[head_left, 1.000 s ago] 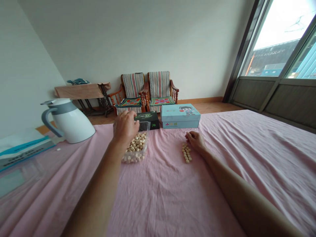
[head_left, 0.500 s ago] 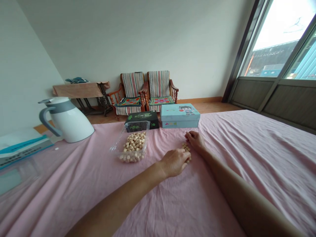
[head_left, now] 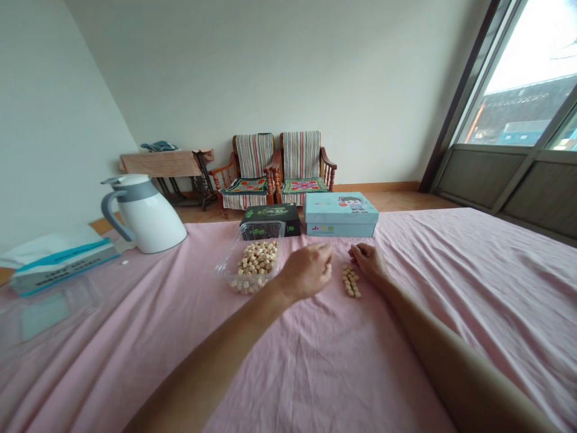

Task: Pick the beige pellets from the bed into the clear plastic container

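My left hand [head_left: 309, 272] is raised a little over the cloth, between the clear plastic container and a small group of pale tan cubes [head_left: 350, 281]. Its fingers are closed, and a pale cube [head_left: 329, 269] seems to show at the fingertips. Just beyond the cubes, my right hand [head_left: 370, 262] rests on the cloth with curled fingers; what they hold, if anything, is hidden. The cubes lie close together in short rows beside it. More pale cubes [head_left: 258, 258] are heaped in the clear plastic container [head_left: 222, 269] to the left, its lid side standing up at the back.
A light blue box [head_left: 341, 224] and a black box [head_left: 293, 221] stand behind the container. Left are a white jug [head_left: 157, 222], a tissue box [head_left: 67, 267] and a clear plastic tray [head_left: 45, 316]. Pink cloth [head_left: 315, 367] covers the table. Two chairs stand beyond.
My left hand has lifted off the cubes and moved left toward the container, uncovering them. My right hand stays by the cubes. The view has swung slightly left.
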Available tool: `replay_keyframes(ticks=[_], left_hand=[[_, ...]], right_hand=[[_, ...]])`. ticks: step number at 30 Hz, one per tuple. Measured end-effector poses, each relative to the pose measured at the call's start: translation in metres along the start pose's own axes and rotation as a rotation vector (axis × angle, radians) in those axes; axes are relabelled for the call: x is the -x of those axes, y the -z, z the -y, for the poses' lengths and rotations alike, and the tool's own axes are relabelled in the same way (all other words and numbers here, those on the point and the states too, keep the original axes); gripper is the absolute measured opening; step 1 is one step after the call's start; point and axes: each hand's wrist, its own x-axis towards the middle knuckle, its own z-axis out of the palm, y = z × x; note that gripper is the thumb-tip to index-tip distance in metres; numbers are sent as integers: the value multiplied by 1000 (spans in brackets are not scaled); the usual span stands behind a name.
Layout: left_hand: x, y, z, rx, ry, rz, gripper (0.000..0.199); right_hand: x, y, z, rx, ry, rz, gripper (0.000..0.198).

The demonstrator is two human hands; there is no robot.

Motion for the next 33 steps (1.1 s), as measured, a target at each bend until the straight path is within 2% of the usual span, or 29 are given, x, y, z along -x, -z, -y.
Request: replay_keyframes(ticks=[4,7,9,11,13,16,18,21,25,28,31,33], left_hand=[[2,51,44,-225,268,-233,9],[7,64,63,-310,361,-318,8],[8,57,61,-275,333,-318,5],[6,39,48,-158,235,-257,4],[4,13,29,-6,81,-127,9],[4,-25,1,89,-108,78,10],[7,-45,-12,121,-139,142,12],[13,-62,-18,178,-116,157,18],[17,-71,-17,259,-92,114,17],[15,-67,-18,249,-92,122,13],[9,-48,-14,153,-71,102,9],[4,-25,-6,68,-30,18,10]], right_hand=[[-1,-1,-2,16,15,-4,36],[-2,-1,-2,31,19,-5,36],[-1,-1,-1,36,15,-2,36],[-1,-1,-1,36,15,0,36],[-1,0,0,28,17,-2,36],[-2,-1,-2,15,16,-3,36],[-3,-2,-4,10,14,-5,36],[-4,-3,-5,6,13,-13,37],[-3,-3,-4,-1,8,-19,38],[-3,-4,-4,-12,-1,-16,38],[-4,-4,-5,-5,4,-24,38],[-4,-4,-6,0,11,-19,38]])
